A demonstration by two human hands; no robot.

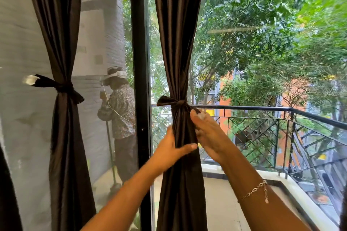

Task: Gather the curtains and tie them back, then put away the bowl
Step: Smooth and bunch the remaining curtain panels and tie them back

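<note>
A dark brown curtain (178, 43) hangs in the middle, gathered and knotted by a matching tie-back (175, 103). My left hand (171, 149) grips the gathered cloth just below the knot, thumb across the front. My right hand (208, 135) pinches the right end of the tie-back beside the knot. A second dark curtain (62, 43) at the left is gathered by its own tie-back (62, 86), whose end reaches a white hook on the wall. No bowl is in view.
A black door frame (139, 62) stands between the two curtains, with glass panes on both sides. Beyond the glass lie a balcony floor, a black metal railing (262, 110) and trees. The left pane reflects a person (120, 116).
</note>
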